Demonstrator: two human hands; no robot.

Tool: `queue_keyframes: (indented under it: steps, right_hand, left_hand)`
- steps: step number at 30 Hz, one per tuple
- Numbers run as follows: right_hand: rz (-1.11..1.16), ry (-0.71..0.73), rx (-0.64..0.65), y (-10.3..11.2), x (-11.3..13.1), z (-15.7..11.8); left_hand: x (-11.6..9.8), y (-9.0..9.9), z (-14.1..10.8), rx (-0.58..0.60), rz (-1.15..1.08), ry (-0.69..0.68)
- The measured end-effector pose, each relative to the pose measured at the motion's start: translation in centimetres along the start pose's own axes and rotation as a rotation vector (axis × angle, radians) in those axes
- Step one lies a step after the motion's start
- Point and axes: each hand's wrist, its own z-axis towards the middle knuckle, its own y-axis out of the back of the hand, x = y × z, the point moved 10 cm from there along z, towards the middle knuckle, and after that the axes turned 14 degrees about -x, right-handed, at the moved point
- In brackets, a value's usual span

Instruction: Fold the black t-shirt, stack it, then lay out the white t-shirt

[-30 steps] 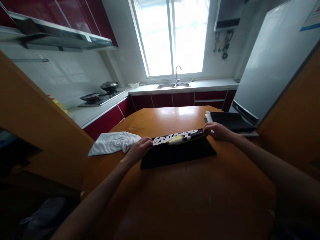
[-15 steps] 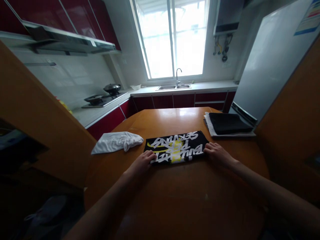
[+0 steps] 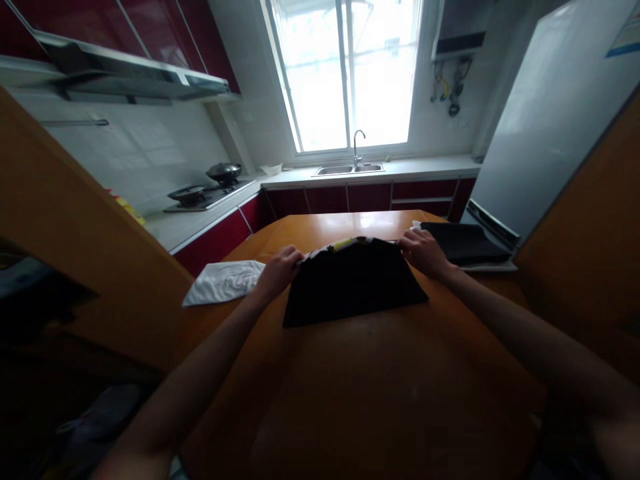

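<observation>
A folded black shirt (image 3: 355,283) spans the middle of the table between my two hands. Its far edge is raised and bowed, with a strip of white and yellow print showing along the top. The plain black side faces me, and the near edge rests on the wood. My left hand (image 3: 281,270) pinches the far left corner, fingers closed. At the far right corner my right hand (image 3: 423,250) grips the cloth in the same way. Most of the printed face is hidden behind the raised fabric.
A crumpled white cloth (image 3: 220,283) lies left of the shirt on the wooden table (image 3: 360,393). At the right stands a stack of folded dark and white fabric (image 3: 465,243). Beyond are a counter with a sink (image 3: 350,170), a stove with pans (image 3: 187,193) and a fridge (image 3: 540,120).
Both hands have moved away from me and up, lifting the shirt's edge and turning it over. The print that faced up is now mostly hidden, and the plain black side shows.
</observation>
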Motion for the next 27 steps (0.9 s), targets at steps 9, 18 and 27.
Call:
queue_keyframes:
  steps: [9,18,27]
  right_hand:
    - [0.056,0.167,0.050,-3.6,2.2,-10.7]
    - [0.139,0.140,0.014,-1.8,2.5,-12.0]
    - [0.285,-0.082,0.168,-1.9,3.4,-8.4]
  left_hand:
    - [-3.1,-3.9,-10.3,0.053,0.007,-0.127]
    - [-5.5,-3.2,-11.1,0.199,-0.030,-0.136]
    - [-6.9,-4.6,-7.3,0.429,-0.150,0.108]
